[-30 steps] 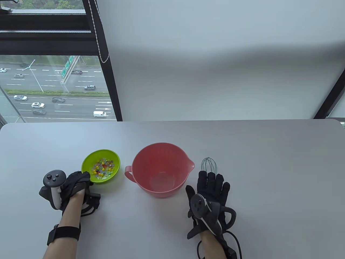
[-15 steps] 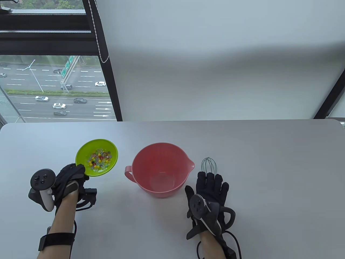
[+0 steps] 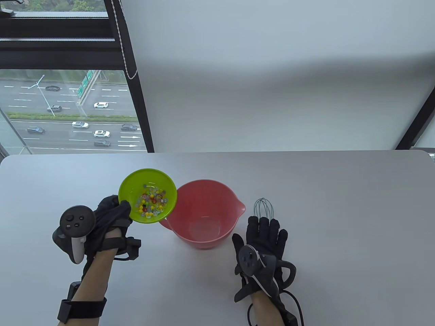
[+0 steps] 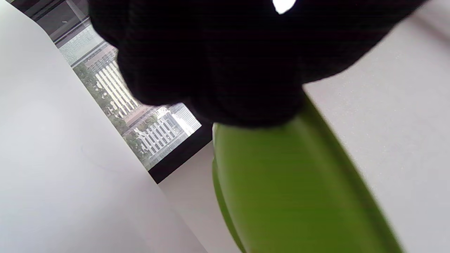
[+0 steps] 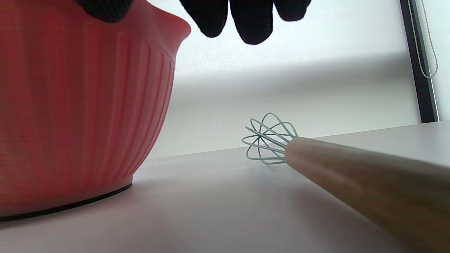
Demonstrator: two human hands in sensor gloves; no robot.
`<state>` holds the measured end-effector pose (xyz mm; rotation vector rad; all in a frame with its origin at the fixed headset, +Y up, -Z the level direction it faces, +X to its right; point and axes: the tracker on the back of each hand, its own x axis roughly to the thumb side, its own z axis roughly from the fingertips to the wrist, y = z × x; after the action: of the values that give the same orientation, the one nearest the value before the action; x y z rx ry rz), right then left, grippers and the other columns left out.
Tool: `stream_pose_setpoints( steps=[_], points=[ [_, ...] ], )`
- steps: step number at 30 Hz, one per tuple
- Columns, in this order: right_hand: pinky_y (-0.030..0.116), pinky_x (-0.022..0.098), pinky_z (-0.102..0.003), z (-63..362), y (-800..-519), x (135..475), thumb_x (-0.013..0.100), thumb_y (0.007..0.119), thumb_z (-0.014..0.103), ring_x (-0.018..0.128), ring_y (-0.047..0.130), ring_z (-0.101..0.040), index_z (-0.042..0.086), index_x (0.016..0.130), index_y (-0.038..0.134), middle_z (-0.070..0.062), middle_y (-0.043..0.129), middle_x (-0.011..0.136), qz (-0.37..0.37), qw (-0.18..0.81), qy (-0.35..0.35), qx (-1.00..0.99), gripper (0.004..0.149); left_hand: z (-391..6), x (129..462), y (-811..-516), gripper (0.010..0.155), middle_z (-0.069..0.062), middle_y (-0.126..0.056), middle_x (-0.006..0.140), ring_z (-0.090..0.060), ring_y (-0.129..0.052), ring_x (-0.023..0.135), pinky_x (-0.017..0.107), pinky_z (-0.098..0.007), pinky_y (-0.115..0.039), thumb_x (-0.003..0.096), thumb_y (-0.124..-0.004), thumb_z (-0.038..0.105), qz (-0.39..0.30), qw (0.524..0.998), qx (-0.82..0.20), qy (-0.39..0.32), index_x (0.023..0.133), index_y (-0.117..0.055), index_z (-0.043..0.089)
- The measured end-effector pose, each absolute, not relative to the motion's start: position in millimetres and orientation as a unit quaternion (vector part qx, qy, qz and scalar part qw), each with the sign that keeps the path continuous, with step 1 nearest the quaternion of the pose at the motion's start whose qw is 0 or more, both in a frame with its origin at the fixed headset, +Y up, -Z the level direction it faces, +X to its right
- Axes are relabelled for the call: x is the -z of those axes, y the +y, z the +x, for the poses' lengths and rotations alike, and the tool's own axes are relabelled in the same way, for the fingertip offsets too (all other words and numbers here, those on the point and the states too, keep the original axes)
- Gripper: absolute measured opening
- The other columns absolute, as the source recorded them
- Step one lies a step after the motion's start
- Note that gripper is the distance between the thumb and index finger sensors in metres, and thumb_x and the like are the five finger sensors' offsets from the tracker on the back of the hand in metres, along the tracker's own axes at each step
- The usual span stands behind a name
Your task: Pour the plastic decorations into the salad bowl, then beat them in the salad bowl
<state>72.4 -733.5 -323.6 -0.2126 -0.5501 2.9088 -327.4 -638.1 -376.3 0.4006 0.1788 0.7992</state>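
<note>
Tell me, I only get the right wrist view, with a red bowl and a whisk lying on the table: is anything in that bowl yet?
Observer: No, the salad bowl is empty inside.
Operator: Where are the decorations?
Observer: In a green bowl that the left hand holds tilted above the salad bowl's left rim.
Operator: Is the right hand gripping the whisk?
Observer: No, the right hand lies flat over the whisk handle, fingers straight.

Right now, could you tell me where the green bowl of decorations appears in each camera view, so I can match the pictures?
Table view: green bowl left of centre, held up by the left hand, overlapping the pink salad bowl's left rim.
Left wrist view: green bowl seen from below, filling the lower centre and right.
Right wrist view: not in it.
Shared landmark: the grey table.
</note>
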Motion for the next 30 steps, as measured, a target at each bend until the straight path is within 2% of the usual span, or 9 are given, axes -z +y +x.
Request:
stream_pose_setpoints(
  steps=[5,15,22,30],
  points=[
    [0.027,0.075,-0.057,73,-734,323,0.055,0.056,0.07,0.106,0.043,-0.038,0.027,0.113,0.047,-0.005,0.051,0.117,-0.072,0.089,-0.184,-0.976,0.074,-295,371,-627,0.05,0.005,-0.103,0.035,-0.022,-0.103,0.042,0.063,-0.047,-0.072,0.0454,-0.09,0.04,0.225,0.916,-0.33,0.043,0.076,-0.087,0.0],
    [0.027,0.075,-0.057,72,-734,323,0.054,0.056,0.07,0.106,0.042,-0.038,0.027,0.113,0.047,-0.005,0.051,0.117,-0.073,0.096,-0.183,-0.976,0.074,-232,360,-613,0.049,0.005,-0.103,0.033,-0.021,-0.103,0.04,0.063,-0.047,-0.073,0.0434,-0.092,0.04,0.36,0.923,-0.129,-0.049,0.074,-0.089,0.001],
    [0.026,0.075,-0.057,72,-735,324,0.054,0.056,0.07,0.106,0.042,-0.038,0.027,0.113,0.047,-0.005,0.05,0.117,-0.072,0.095,-0.181,-0.976,0.074,-202,338,-612,0.048,0.007,-0.103,0.033,-0.02,-0.103,0.041,0.065,-0.045,-0.073,0.043,-0.093,0.041,0.478,0.865,0.016,-0.151,0.073,-0.089,0.004],
    [0.026,0.075,-0.057,72,-735,324,0.054,0.056,0.07,0.106,0.042,-0.038,0.026,0.113,0.047,-0.005,0.05,0.117,-0.07,0.095,-0.186,-0.975,0.074,-185,320,-609,0.047,0.007,-0.102,0.034,-0.019,-0.102,0.043,0.066,-0.044,-0.072,0.0434,-0.092,0.041,0.539,0.804,0.14,-0.208,0.074,-0.087,0.005]
  ],
)
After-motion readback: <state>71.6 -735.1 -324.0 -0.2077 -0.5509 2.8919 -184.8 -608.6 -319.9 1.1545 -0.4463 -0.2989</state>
